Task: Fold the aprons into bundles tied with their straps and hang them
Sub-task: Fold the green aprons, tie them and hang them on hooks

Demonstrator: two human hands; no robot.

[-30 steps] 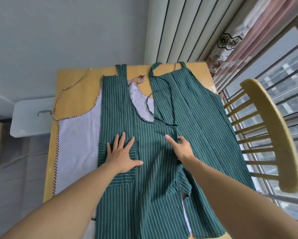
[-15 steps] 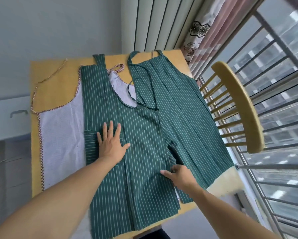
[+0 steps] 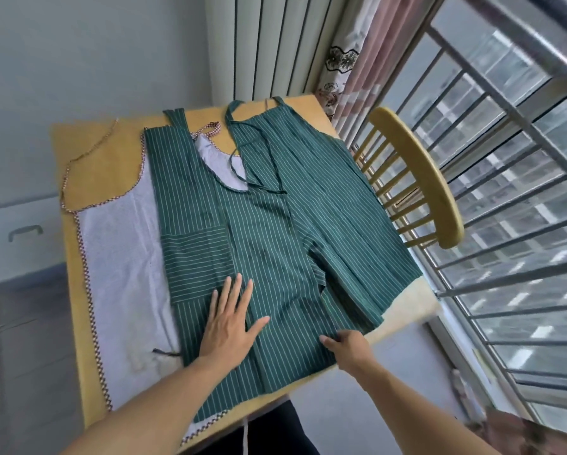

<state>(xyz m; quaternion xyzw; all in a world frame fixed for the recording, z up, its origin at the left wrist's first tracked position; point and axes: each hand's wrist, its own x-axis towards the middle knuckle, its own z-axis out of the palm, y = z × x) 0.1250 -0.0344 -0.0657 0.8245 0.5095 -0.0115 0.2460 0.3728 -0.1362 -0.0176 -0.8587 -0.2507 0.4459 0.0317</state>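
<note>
A green apron with white stripes (image 3: pixel 269 231) lies spread on the wooden table (image 3: pixel 111 139), its left side folded over toward the middle and its thin straps (image 3: pixel 259 188) lying loose near the bib. Beneath it lies a pale grey apron (image 3: pixel 124 257) with checked red trim, showing at the left. My left hand (image 3: pixel 231 323) presses flat on the green cloth near its lower hem, fingers spread. My right hand (image 3: pixel 349 348) pinches the folded edge of the green apron near the table's front edge.
A wooden spindle-back chair (image 3: pixel 420 178) stands against the table's right side. Metal window bars (image 3: pixel 505 198) and curtains (image 3: pixel 351 60) run along the right. A grey cabinet with a handle (image 3: pixel 24 231) is left of the table. A white cord (image 3: pixel 245 435) hangs off the front edge.
Both hands have slid down the green apron toward its hem and the table's front edge. The right hand went from resting mid-apron to pinching the folded edge low down. The camera view swung right.
</note>
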